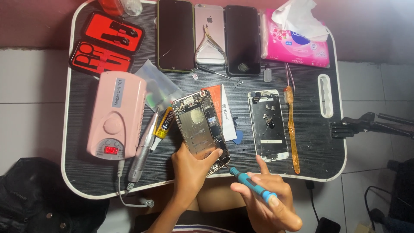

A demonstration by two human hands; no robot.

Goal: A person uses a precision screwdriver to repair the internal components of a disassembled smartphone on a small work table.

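Note:
My left hand (189, 172) grips the lower end of an opened phone body (199, 125), its inner metal frame and parts facing up, tilted on the black tray table (310, 151). My right hand (269, 200) holds a teal-handled screwdriver (252, 185), and its thin tip touches the phone's bottom right corner. A detached phone screen panel (268, 125) lies face down just to the right. An orange toothbrush (292, 129) rests beside that panel.
A pink drill unit (116, 114) with its silver handpiece (143, 149) sits at left, a glue tube (164, 125) beside it. Three phones (209, 34), a nipper (209, 45), a red tool case (105, 43) and pink tissues (295, 41) line the back.

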